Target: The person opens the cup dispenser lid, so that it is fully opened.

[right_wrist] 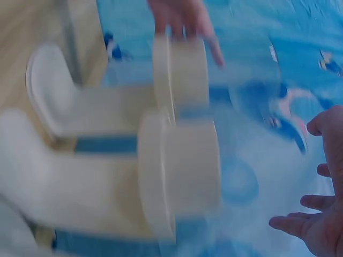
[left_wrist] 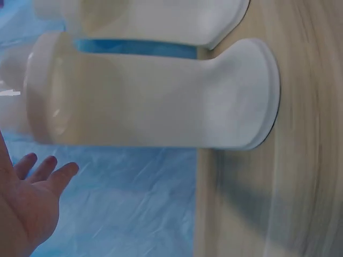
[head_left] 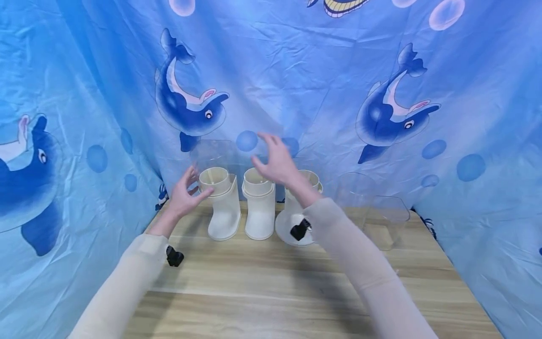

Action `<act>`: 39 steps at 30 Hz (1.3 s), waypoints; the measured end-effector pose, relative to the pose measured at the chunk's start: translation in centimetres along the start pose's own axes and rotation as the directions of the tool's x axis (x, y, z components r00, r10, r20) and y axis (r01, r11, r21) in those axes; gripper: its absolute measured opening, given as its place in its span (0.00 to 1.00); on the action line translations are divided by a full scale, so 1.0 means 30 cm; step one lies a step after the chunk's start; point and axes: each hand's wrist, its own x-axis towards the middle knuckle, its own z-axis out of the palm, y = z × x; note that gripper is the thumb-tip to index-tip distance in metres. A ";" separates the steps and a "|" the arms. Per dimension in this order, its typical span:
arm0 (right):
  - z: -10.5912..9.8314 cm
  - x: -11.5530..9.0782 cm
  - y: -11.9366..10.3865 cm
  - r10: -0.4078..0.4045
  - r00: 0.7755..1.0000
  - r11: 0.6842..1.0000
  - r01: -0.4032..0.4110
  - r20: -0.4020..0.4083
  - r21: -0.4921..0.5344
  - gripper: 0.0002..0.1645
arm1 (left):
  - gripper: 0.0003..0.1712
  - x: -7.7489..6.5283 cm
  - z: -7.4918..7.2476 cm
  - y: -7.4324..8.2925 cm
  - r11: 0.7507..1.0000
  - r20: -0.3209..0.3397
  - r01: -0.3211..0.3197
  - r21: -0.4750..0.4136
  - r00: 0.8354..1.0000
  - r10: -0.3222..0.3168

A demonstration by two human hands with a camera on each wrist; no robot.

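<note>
Three white boot-shaped plastic stands with round collars are in a row at the back of the table: the left stand [head_left: 224, 214], the middle stand [head_left: 259, 216] and the right stand [head_left: 292, 212], which has a round base. Beside the left stand's collar [head_left: 214, 182], my left hand [head_left: 183, 193] has its thumb and fingers spread. A clear plastic container [head_left: 213, 149] shows just above that collar. My right hand [head_left: 277, 160] is raised over the middle and right stands, fingers apart, holding nothing; its forearm partly hides the right stand. In the right wrist view the stands look blurred.
Clear plastic containers [head_left: 387, 212] stand on the right part of the wooden table [head_left: 254, 292], hard to see against the cloth. A blue cloth with dolphins [head_left: 292, 84] hangs right behind the table and along both sides. Small black cameras [head_left: 173, 256] are on both wrists.
</note>
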 end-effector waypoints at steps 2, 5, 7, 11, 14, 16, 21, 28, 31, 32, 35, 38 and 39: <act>0.054 0.009 -0.047 -0.026 0.998 1.000 0.026 0.053 0.000 0.45 | 0.60 -0.007 0.016 -0.009 1.000 -0.006 0.000 0.002 1.000 0.000; 0.119 0.018 -0.103 -0.061 0.992 0.998 0.060 0.111 0.015 0.46 | 0.60 -0.009 0.028 -0.016 1.000 -0.022 0.005 0.001 1.000 -0.005; 0.152 0.024 -0.129 -0.077 0.988 0.997 0.074 0.136 0.025 0.47 | 0.61 -0.007 0.032 -0.013 1.000 -0.030 0.006 -0.015 1.000 -0.006; 0.200 0.033 -0.162 -0.094 0.979 0.995 0.085 0.180 0.058 0.47 | 0.60 0.003 0.035 -0.004 0.998 -0.060 0.006 -0.068 0.998 -0.011; 0.228 0.036 -0.172 -0.077 0.976 0.996 0.065 0.205 0.066 0.47 | 0.57 0.013 0.038 0.003 0.996 -0.078 -0.014 -0.087 0.997 0.007; 0.245 0.038 -0.173 -0.058 0.977 0.997 0.045 0.207 0.066 0.47 | 0.56 0.017 0.041 0.007 0.996 -0.088 -0.039 -0.083 0.996 0.032; 0.273 0.044 -0.167 -0.041 0.986 0.996 0.028 0.164 0.082 0.46 | 0.55 0.008 0.047 0.051 0.995 -0.131 -0.083 -0.055 0.989 0.075; 0.238 0.028 -0.145 -0.087 0.991 0.965 0.058 0.104 0.257 0.42 | 0.55 -0.007 0.023 0.125 0.995 -0.181 -0.093 0.044 0.978 0.100; 0.195 0.021 -0.147 -0.128 0.988 0.934 0.091 0.084 0.346 0.41 | 0.56 -0.010 0.004 0.168 0.987 -0.234 -0.118 0.113 0.962 0.142; 0.178 0.018 -0.151 -0.138 0.988 0.925 0.101 0.074 0.366 0.41 | 0.57 -0.013 -0.001 0.188 0.982 -0.251 -0.129 0.139 0.954 0.161; 0.117 0.002 -0.165 -0.160 0.986 0.910 0.126 0.055 0.395 0.41 | 0.57 -0.025 -0.012 0.258 0.971 -0.296 -0.143 0.190 0.935 0.195; 0.056 -0.021 -0.184 -0.177 0.983 0.902 0.146 0.040 0.407 0.41 | 0.57 -0.051 -0.016 0.341 0.970 -0.316 -0.141 0.200 0.928 0.200; 0.037 -0.030 -0.190 -0.182 0.983 0.901 0.153 0.034 0.406 0.41 | 0.57 -0.060 -0.016 0.366 0.970 -0.316 -0.142 0.198 0.927 0.201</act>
